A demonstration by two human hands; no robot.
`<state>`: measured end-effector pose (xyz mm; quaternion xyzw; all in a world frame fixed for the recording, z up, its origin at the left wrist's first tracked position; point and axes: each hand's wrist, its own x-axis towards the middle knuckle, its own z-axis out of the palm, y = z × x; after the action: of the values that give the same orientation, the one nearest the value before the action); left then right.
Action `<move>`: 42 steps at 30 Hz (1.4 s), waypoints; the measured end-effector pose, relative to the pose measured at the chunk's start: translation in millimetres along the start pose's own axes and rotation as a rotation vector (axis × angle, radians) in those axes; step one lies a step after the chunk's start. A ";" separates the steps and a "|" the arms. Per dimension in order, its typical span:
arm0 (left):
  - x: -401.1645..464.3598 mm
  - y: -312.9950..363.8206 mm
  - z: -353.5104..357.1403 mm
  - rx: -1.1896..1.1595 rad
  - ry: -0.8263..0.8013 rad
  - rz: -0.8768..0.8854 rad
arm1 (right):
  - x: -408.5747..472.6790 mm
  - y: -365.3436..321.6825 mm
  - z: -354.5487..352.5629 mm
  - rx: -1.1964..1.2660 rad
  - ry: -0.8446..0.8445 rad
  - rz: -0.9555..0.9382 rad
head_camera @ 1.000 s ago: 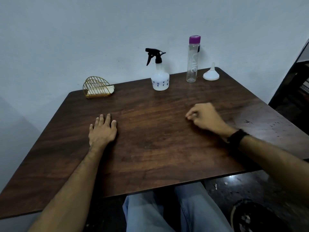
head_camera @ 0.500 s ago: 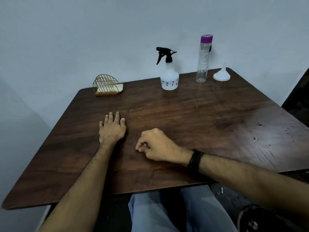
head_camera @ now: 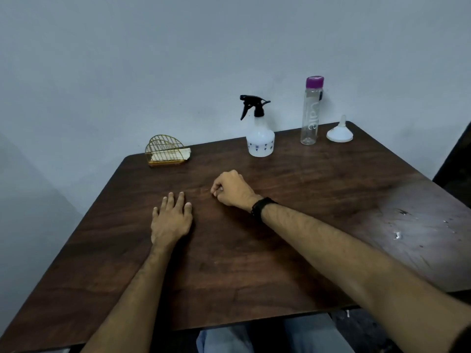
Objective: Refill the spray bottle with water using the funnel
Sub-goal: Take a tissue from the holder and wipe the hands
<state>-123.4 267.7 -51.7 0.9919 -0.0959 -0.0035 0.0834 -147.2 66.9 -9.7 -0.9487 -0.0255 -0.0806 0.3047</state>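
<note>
A white spray bottle (head_camera: 260,142) with a black trigger head stands at the back of the brown table (head_camera: 305,200). To its right stands a tall clear water bottle (head_camera: 310,118) with a purple cap. A white funnel (head_camera: 340,133) sits upside down, spout up, at the far right corner. My left hand (head_camera: 172,220) lies flat on the table with its fingers straight. Just right of it and a little farther back, my right hand (head_camera: 230,189) is curled into a loose fist over the table and holds nothing that I can see. Both hands are well short of the bottles.
A gold wire napkin holder (head_camera: 164,150) with a few napkins stands at the back left, near the wall. The table's right side shows scuffs and small specks (head_camera: 397,234). A dark piece of furniture (head_camera: 456,159) stands off the right edge. My knees are under the near edge.
My right hand has moved from the table's right side leftward to beside my left hand, then a little forward, still curled. My left hand stays flat. The view has shifted.
</note>
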 end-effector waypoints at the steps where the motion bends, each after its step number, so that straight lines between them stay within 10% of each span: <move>1: 0.3 0.4 1.2 0.005 0.000 0.003 | -2.3 9.3 -6.0 -0.007 0.011 0.021; 12: -13.4 35.9 -1.7 0.002 -0.093 -0.079 | -116.2 83.6 -73.7 -0.157 0.075 0.067; 32: -68.2 180.1 20.5 -0.053 -0.159 0.342 | -274.5 166.4 -189.5 -0.273 0.422 0.640; 36: -88.3 202.3 18.4 -0.098 -0.205 0.374 | -294.2 162.5 -208.4 0.432 0.309 0.714; 42: -148.9 282.1 25.1 -0.230 -0.253 0.599 | -339.8 176.2 -202.4 1.661 0.732 0.660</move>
<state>-323.6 18.9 -31.0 0.8954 -0.3916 -0.1125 0.1795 -492.7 -194.0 -6.0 -0.3061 0.2903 -0.2380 0.8748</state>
